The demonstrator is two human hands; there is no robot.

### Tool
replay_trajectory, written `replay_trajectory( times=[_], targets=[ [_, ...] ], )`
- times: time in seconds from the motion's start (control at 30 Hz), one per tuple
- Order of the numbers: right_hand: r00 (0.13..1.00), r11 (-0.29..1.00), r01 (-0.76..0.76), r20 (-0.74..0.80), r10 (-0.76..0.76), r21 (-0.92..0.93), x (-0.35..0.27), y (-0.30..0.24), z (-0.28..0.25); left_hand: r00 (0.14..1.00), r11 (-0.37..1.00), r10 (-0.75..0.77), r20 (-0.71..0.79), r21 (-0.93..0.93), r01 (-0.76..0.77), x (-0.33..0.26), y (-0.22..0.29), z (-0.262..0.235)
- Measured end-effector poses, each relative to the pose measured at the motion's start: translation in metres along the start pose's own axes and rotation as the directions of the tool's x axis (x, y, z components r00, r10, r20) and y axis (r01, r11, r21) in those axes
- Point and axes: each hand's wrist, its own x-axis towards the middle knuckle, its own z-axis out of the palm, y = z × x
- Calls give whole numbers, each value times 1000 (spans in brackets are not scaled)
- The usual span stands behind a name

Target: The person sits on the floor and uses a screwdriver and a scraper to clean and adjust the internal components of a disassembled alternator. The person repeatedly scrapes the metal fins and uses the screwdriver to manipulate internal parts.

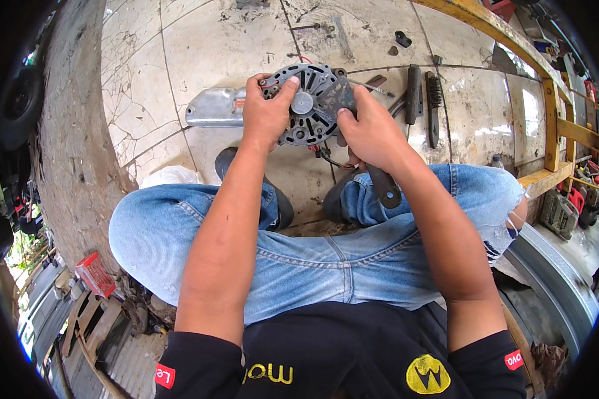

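A round grey alternator [303, 121] with slotted vents and a hub in its middle is held up in front of me, between my knees. My left hand [266, 113] grips its left side, the thumb pressed on the slotted face. My right hand [374, 133] is closed round a dark scraper [386, 189] whose handle ends in a hole below my palm. The scraper's wide flat blade lies against the right part of the alternator's face. Wires hang beneath the alternator. My right palm hides the middle of the scraper.
Left of the alternator, a silver metal piece [214, 108] lies on the stained tile floor [199, 40]. A wire brush [433, 110] and a dark-handled tool [414, 96] lie to the right. A yellow metal frame [550, 123] borders the right; small parts lie farther off.
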Motion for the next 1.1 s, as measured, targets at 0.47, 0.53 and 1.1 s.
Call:
replay_trajectory(
  times=[0.47,0.53,1.1],
  targets=[
    [999,995,-44,-20,46,95,4,2,7,999,1000,-18,30,19,17,1,1,-1],
    [999,992,-39,-34,43,117,7,5,9,999,1000,-7,33,20,7,2,1,0],
    [999,982,-53,10,52,181,7,7,-2,1000,1000,2,23,22,-2,3,-5,1]
  ],
)
